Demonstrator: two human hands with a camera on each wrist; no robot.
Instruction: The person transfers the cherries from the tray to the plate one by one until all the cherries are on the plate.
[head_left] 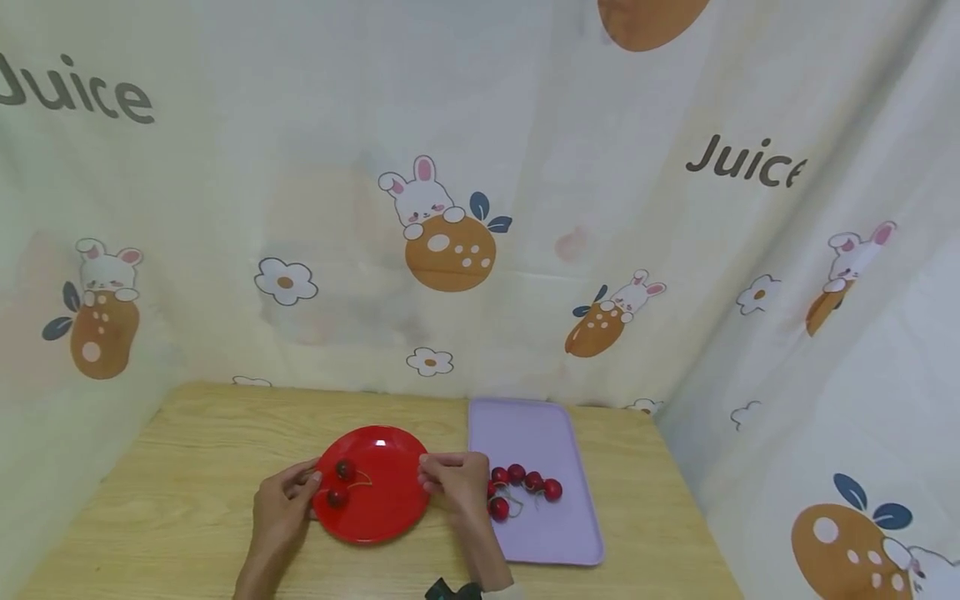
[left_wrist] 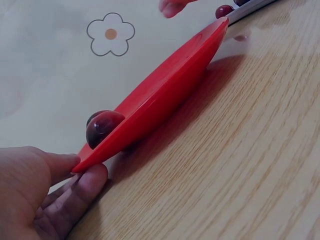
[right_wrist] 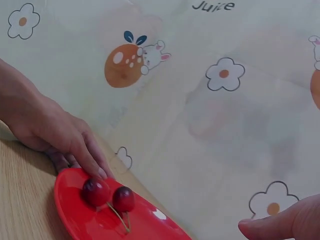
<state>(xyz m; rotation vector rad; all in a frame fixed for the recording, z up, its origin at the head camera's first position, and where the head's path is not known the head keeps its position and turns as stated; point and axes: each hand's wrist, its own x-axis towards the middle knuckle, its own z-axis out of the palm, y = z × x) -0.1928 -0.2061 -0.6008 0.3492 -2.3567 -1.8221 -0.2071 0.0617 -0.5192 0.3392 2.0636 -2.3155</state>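
Note:
A round red plate is on the wooden table, with two dark red cherries on its left part, their thin stems joined. At the plate's left rim, my left hand pinches the edge, thumb on top and fingers beneath, as the left wrist view shows. My right hand hovers by the opposite rim; its fingertips appear above and apart from the plate in the left wrist view. Nothing shows between them. In the right wrist view only the right thumb appears, extended.
To the right of the plate lies a lilac rectangular tray. Several cherries with stems sit on it, partly behind my right hand. A printed curtain hangs behind and beside the wooden table.

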